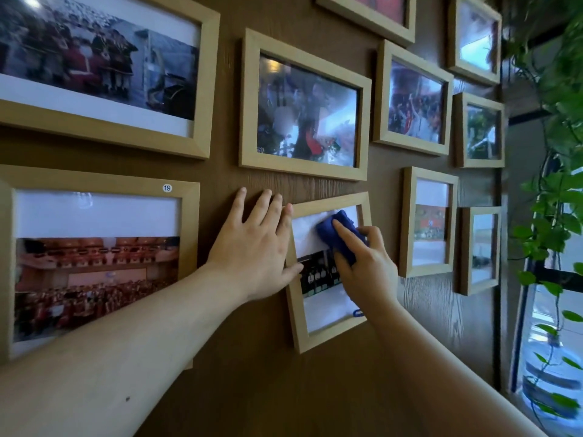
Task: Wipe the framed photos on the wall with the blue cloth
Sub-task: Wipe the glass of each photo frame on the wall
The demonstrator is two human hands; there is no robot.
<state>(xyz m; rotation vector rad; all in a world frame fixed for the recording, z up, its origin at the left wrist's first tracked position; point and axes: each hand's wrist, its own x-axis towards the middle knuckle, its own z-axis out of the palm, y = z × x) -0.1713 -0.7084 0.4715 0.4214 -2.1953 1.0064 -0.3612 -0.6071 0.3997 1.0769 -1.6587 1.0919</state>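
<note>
Fingers [345, 233] of the right hand [367, 266] curl around the bunched blue cloth [339, 236], index laid along it, pressing it to the glass in the upper half of the small tilted frame [298, 313]. The left hand [257, 247] lies flat and spread, empty, fingertips on the wall [252, 373] and over the frame's left edge, thumb on the glass, steadying it. The frame's long axis runs up and down, so the unwiped lower glass lies just below the cloth, toward the right wrist, likely reached by a downward stroke

Brown wood-grain wall [262, 389]; trailing green plant [555, 197] beside bright window [549, 348] at right
</note>
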